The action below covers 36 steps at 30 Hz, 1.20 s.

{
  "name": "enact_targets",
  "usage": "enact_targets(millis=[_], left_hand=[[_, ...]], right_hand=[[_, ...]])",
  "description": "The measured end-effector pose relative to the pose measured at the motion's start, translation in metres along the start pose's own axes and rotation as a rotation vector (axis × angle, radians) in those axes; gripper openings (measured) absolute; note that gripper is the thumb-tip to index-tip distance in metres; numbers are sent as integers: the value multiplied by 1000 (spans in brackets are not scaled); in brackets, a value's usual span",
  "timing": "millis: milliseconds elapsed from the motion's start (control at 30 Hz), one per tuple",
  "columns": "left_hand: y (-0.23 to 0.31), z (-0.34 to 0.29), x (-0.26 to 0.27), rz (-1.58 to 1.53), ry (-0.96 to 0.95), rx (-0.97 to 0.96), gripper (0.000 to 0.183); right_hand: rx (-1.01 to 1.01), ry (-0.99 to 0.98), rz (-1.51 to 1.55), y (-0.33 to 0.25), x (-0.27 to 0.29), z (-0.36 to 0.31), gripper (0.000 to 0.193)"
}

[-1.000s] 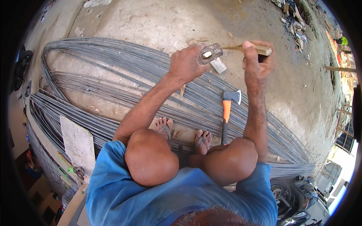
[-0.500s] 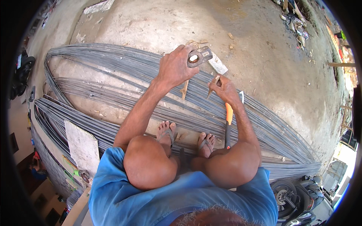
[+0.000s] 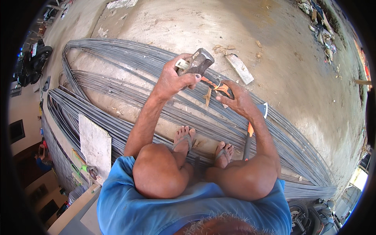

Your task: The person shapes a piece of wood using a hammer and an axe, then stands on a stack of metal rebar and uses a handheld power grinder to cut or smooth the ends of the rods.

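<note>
My left hand is closed around the steel head of a hammer, thumb along its near side. A pale stub sticks out of the head beside my fingers. From the head the orange and black handle runs to the right, and my right hand is closed on it. Below my right wrist a hatchet with an orange and black handle lies on the steel rods, partly behind my forearm. A splinter of wood lies under the hammer.
Long bundles of bent steel rods spread under and around my sandalled feet. Beyond them a pale block and wood chips lie on the concrete. A white board leans at the left. Motorcycles stand far left and lower right.
The hammer has turned, bringing its handle into view. My right hand has moved from a small wood piece onto the handle; that piece no longer shows in it.
</note>
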<state>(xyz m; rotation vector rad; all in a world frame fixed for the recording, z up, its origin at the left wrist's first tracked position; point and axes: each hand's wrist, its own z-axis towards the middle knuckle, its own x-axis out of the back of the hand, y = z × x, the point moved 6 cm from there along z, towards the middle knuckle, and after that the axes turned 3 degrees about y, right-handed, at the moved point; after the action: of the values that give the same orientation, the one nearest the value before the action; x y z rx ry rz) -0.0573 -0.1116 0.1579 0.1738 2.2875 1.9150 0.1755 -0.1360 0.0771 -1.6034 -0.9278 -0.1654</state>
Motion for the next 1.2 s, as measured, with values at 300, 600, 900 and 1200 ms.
enact_targets(millis=[300,600,900,1200], left_hand=[[-85,-1,-9,-818,37,257,58],[-90,-13,-12,-908,79,211,55],[-81,-22,-4,-701,66,216,50],[66,-12,-105,186,-425,-134,94]], right_hand=[[133,15,-681,-147,74,-55,41],[225,113,-705,-157,78,-61,37],[303,195,-451,-86,41,-55,42],[145,786,299,-1,33,-44,46]])
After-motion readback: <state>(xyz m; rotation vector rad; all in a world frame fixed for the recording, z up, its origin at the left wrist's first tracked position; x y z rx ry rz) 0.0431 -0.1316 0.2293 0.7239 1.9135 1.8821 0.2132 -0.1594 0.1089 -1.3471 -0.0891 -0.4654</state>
